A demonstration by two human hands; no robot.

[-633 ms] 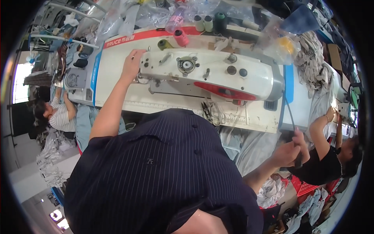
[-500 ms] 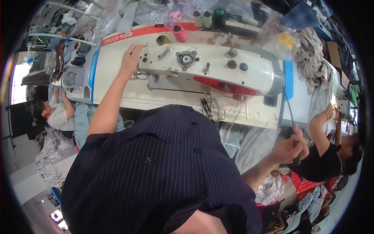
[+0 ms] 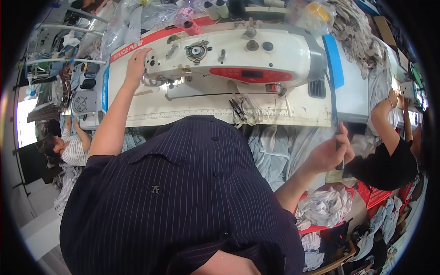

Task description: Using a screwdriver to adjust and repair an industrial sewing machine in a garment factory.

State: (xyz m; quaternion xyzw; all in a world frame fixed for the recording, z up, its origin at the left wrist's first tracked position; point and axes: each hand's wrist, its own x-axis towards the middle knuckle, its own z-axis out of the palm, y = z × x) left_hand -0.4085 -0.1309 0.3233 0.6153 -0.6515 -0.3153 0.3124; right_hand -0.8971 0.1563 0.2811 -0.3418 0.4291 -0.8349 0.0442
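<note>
A white sewing machine head [image 3: 183,64] with a red control panel [image 3: 251,74] lies across the table before me. My left hand [image 3: 135,66] rests against its left end, fingers stretched along the edge; part of the fingertips is hidden. Off the table's right front corner, my right hand [image 3: 331,150] is raised and closed around a thin dark rod-shaped tool [image 3: 339,153]. The tool's exact kind is not clear. Black thread snips [image 3: 237,108] and a looped pale cord [image 3: 251,112] lie on the table's front part.
Thread cones [image 3: 217,10] and plastic bags [image 3: 311,16] stand behind the machine. Grey cloth [image 3: 270,151] hangs below the front edge. A red basket of fabric [image 3: 325,206] is at lower right. Other people work at left [image 3: 73,149] and right [image 3: 387,160].
The view has shifted, so the machine sits higher and further left in it. My left hand stays at the machine's left end. My right hand still holds the tool, now at a different angle.
</note>
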